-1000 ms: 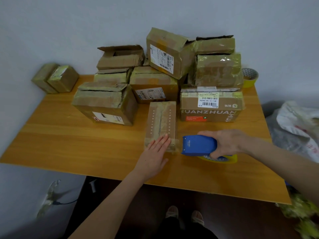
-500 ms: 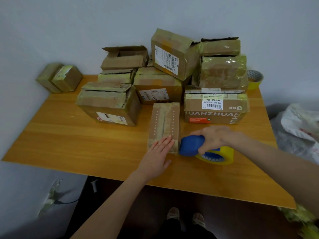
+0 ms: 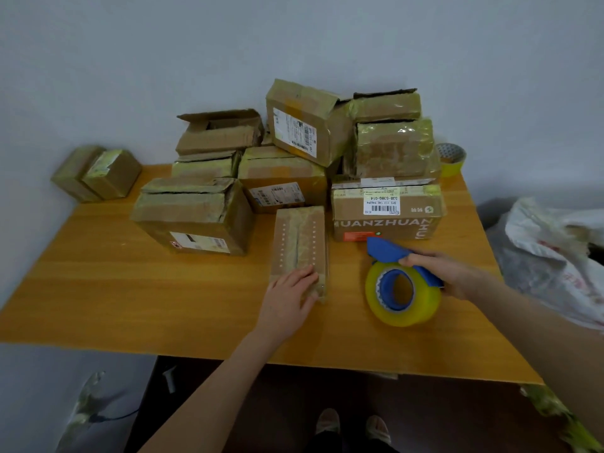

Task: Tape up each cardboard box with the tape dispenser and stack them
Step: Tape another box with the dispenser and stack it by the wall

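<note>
Your long, narrow brown cardboard box [image 3: 299, 243] lies flat near the table's middle, its long axis running 6 to 12 o'clock, with a glossy tape strip down its top seam. Your left hand [image 3: 287, 300] rests flat on its near end, fingers straight. At its 3 o'clock your right hand [image 3: 447, 273] grips the blue plastic tape dispenser [image 3: 387, 251], blade end pointing to 11 o'clock. The smooth orange wooden table [image 3: 130, 305] meets a plain pale wall [image 3: 130, 60]; crumpled taped boxes [image 3: 284, 178] pile at 12 o'clock

Dim, soft, even light; wide-angle bending and blur at edges
</note>
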### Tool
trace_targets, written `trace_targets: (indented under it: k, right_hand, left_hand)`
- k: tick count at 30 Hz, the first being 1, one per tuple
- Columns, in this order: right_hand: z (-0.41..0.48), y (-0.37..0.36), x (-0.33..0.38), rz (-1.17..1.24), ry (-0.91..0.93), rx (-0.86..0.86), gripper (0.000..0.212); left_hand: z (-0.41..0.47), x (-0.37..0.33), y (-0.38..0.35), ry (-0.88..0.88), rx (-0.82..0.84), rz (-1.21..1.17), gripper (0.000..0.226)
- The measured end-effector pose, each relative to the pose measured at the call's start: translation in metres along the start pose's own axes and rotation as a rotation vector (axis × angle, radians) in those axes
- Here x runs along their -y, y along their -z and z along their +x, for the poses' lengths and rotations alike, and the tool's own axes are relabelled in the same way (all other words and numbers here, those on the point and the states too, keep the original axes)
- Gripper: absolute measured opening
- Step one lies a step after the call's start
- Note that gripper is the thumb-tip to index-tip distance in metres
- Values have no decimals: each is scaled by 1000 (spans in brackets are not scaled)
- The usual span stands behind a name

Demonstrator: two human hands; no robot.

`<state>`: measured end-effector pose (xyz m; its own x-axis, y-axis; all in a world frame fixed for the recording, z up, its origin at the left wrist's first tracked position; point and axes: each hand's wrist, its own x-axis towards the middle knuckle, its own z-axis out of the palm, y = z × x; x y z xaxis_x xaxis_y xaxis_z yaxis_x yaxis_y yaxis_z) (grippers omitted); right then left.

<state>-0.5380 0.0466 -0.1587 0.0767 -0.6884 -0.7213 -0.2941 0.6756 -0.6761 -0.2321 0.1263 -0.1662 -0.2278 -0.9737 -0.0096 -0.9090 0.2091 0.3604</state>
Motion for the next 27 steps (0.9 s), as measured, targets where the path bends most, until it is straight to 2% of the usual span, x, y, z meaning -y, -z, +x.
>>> trace_targets:
  k: [2, 4, 6, 9, 11, 13, 15, 17, 20, 23, 27]
  right_hand:
    - [-1, 5, -4, -42, -19, -56, 52]
    - [1, 12, -7, -145, -35, -140, 49]
    - [2, 17, -11, -204, -48, -188, 49]
    - [-1, 14, -10, -277, -8, -166, 48]
    - [-5, 11, -5, -399, 52, -160, 51]
    - [-11, 2, 3, -583, 165, -270, 56]
    - [-23, -25, 13, -599, 309, -367, 51]
    - [-34, -69, 17, -598, 416, -305, 49]
    - [-41, -141, 17, -641, 467, -140, 58]
    - [-39, -181, 20, -552, 468, -120, 68]
    - [-31, -196, 19, -483, 416, -123, 75]
  left_hand:
    - [-1, 1, 4, -8, -16, -54, 40]
    - [-3, 4, 10, 12, -130, -129, 36]
    - [-3, 9, 16, 118, -229, -189, 35]
    - [-4, 20, 24, 275, -273, -279, 33]
    - [-10, 27, 27, 317, -282, -328, 33]
    - [-18, 32, 28, 358, -311, -377, 34]
    - [-26, 33, 26, 421, -343, -411, 36]
    - [-29, 27, 21, 453, -330, -432, 38]
    - [-22, 12, 13, 434, -277, -442, 40]
    - [-10, 6, 10, 439, -225, -425, 45]
    - [-1, 13, 5, 533, -144, -467, 45]
